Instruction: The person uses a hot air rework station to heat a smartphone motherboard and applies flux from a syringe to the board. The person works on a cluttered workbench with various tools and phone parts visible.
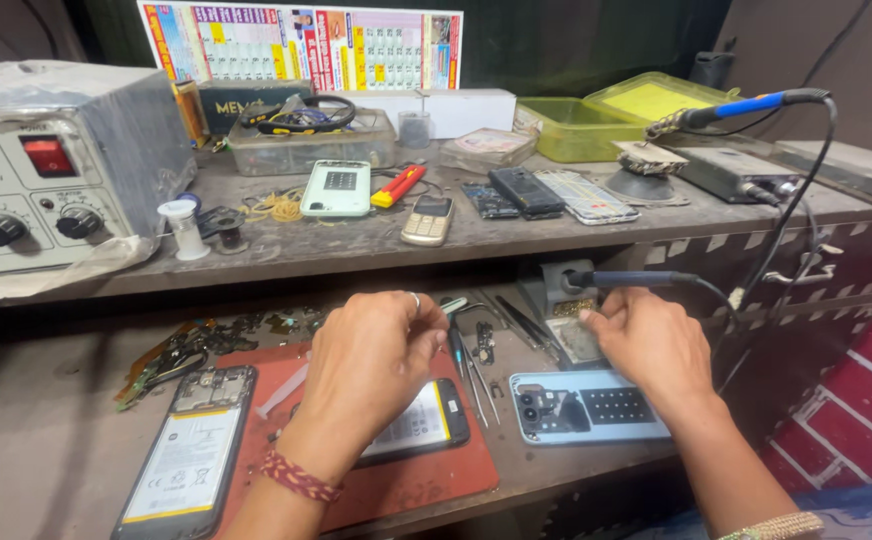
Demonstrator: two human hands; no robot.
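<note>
1. Head view: the left hand point(371, 355) hovers curled over an opened phone point(418, 422) on the red mat point(426, 480); whether it pinches anything I cannot tell.
2. The right hand point(651, 340) is closed near the soldering iron point(626, 279) in its stand point(564, 300).
3. Best to steady both wrists on the surface point(46, 440), keeping the tweezers point(476, 385) close.

Grimy workbench point(46, 440) with red mat point(406, 485), opened phones point(188, 455).

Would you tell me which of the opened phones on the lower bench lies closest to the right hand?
The pale blue back cover with the camera cutout, just beneath the right hand. The other two opened phones show batteries and lie by the red mat.
</note>
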